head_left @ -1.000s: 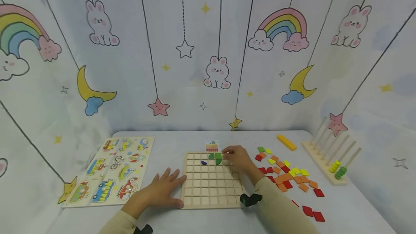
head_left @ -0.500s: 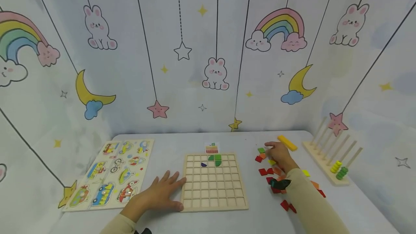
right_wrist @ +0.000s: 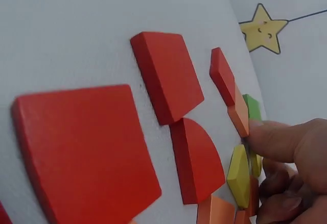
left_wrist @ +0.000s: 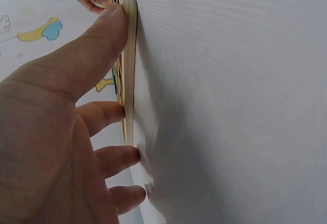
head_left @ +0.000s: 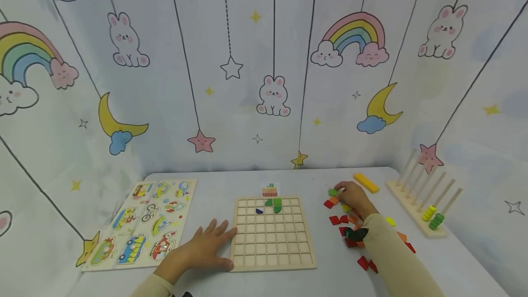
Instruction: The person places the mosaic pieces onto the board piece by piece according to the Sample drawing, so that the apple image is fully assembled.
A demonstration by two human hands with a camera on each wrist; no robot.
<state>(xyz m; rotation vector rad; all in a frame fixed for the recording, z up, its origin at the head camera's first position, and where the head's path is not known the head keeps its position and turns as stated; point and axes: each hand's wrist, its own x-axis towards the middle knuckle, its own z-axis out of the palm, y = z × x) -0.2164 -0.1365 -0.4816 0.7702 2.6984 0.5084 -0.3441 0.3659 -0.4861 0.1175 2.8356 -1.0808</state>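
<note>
Two hands are shown at a white table. By the left hand, its fingers spread and nothing gripped, the near-left side of the gridded board is touched with thumb and forefinger. In the board's two far rows, three green tiles and one navy tile are set; just beyond it a card is laid. To its right, the loose green tile is met by the bent fingers of the right hand; whether it is pinched cannot be told. Around that hand, red tiles, orange ones and yellow ones are scattered. Farther right, a yellow bar and a peg rack are placed.
</note>
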